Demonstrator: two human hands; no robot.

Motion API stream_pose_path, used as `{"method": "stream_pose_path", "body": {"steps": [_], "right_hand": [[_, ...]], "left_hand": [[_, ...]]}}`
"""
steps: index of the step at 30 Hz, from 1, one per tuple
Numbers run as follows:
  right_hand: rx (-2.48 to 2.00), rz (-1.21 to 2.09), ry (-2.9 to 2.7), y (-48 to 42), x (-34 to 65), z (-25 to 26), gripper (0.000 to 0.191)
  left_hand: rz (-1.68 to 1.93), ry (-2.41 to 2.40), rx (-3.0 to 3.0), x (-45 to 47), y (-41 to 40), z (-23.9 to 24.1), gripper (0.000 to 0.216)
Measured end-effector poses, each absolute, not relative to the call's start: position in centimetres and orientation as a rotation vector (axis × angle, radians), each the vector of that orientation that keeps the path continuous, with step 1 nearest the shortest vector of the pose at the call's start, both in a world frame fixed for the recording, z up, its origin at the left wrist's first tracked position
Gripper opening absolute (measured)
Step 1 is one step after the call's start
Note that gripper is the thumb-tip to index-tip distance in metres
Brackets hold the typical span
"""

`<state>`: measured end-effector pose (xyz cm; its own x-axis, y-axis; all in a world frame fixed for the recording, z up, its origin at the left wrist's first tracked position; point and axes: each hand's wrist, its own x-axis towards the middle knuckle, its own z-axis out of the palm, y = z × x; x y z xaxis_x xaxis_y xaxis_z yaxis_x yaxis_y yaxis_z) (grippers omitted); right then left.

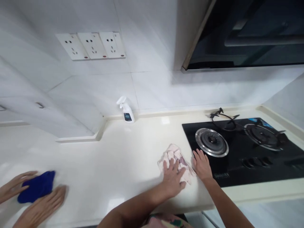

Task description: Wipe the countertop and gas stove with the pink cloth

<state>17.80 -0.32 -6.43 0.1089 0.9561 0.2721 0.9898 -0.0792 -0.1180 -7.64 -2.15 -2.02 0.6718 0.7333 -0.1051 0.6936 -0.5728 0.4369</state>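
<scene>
My left hand (173,178) lies flat with spread fingers on a crumpled pale pink cloth (173,151), pressing it against the cream countertop (133,167). Beside it, my right hand (201,165) rests palm down, fingers stretched out, at the left edge of the black gas stove (232,171). Its fingertips are close to the near-left burner (212,142), which has a shiny metal ring. The right side of the cloth reaches toward my right wrist.
A white spray bottle (128,114) stands by the back wall. At the left, another person's hands (48,202) are at a blue cloth (38,186). A black pan support (223,122) sits tilted at the stove's back. A dark range hood (249,38) overhangs at the upper right.
</scene>
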Motion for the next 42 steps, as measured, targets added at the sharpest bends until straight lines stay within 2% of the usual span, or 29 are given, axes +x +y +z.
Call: {"method": "stream_pose_path", "body": {"steps": [6, 11, 16, 20, 26, 37, 42], "right_hand": [[-2.035, -0.260, -1.963, -0.8, 18.4, -8.2, 0.053], [-1.999, -0.278, -1.909, -0.9, 18.6, -8.6, 0.053], [-1.994, -0.266, -1.875, -1.1, 18.3, -8.4, 0.056], [-2.009, -0.256, -1.853, -1.1, 18.2, -8.1, 0.057], [-2.058, -0.199, -1.847, -1.2, 18.2, -7.6, 0.055], [-2.047, -0.256, -1.896, -1.2, 18.8, -7.5, 0.050], [-2.036, -0.264, -1.902, -1.1, 18.5, -7.4, 0.051]], "left_hand": [[0.103, 1.028, 2.529, -4.3, 4.8, -2.5, 0.083], [0.037, 1.257, 2.407, -3.4, 15.3, -1.2, 0.094], [0.128, 1.586, 2.273, -7.4, 25.5, 0.6, 0.091], [0.207, 1.777, 2.194, -12.7, 29.4, 0.6, 0.084], [0.218, 2.018, 2.056, -19.6, 27.8, 0.5, 0.081], [0.162, 2.304, 1.874, -32.3, 15.4, 0.7, 0.071], [0.196, 2.525, 1.637, -35.9, 13.3, 1.3, 0.070]]}}
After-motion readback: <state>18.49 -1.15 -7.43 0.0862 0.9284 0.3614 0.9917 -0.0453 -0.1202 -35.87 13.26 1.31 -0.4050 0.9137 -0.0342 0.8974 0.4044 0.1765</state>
